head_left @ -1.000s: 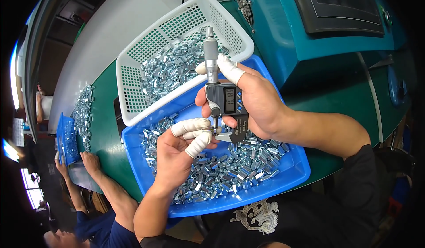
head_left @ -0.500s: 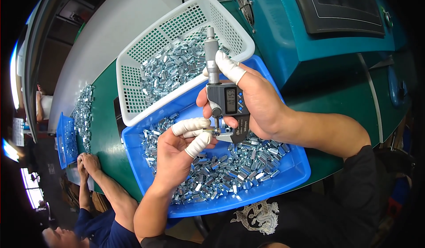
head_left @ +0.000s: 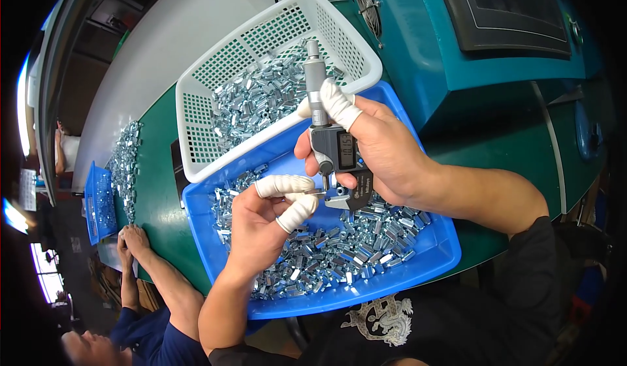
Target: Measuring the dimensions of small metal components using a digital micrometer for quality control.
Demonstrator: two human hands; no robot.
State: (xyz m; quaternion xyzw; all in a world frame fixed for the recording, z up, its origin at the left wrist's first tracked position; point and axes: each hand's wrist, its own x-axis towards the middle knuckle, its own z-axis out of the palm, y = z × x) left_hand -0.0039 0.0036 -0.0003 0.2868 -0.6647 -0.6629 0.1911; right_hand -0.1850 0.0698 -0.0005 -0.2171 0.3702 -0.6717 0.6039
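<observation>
Blue plastic frames the scene: a shallow blue tray (head_left: 434, 261) full of small silvery metal nuts (head_left: 353, 248) sits on a green worktop (head_left: 157, 190), directly below a person's two hands. The right hand (head_left: 385, 154) is closed around a grey digital micrometer (head_left: 336, 154), its thumb and forefinger, each capped in a white finger cot, resting on the tool's upright metal barrel, which points away toward the far side of the worktop. The left hand (head_left: 264, 225), also wearing white finger cots on thumb and forefinger, pinches a single small metal part (head_left: 320, 193) and holds it at the micrometer's measuring gap, just above the heap in the tray. Touching the tray's far edge and tilted over it, a white mesh basket (head_left: 215, 72) holds more of the same silvery nuts. A teal machine housing (head_left: 457, 59) stands to the right of the basket. At the left, well apart from the tray, a second person in a dark blue shirt rests both hands (head_left: 130, 238) on the worktop beside a loose pile of nuts (head_left: 124, 167) and a small blue tray (head_left: 98, 203).
</observation>
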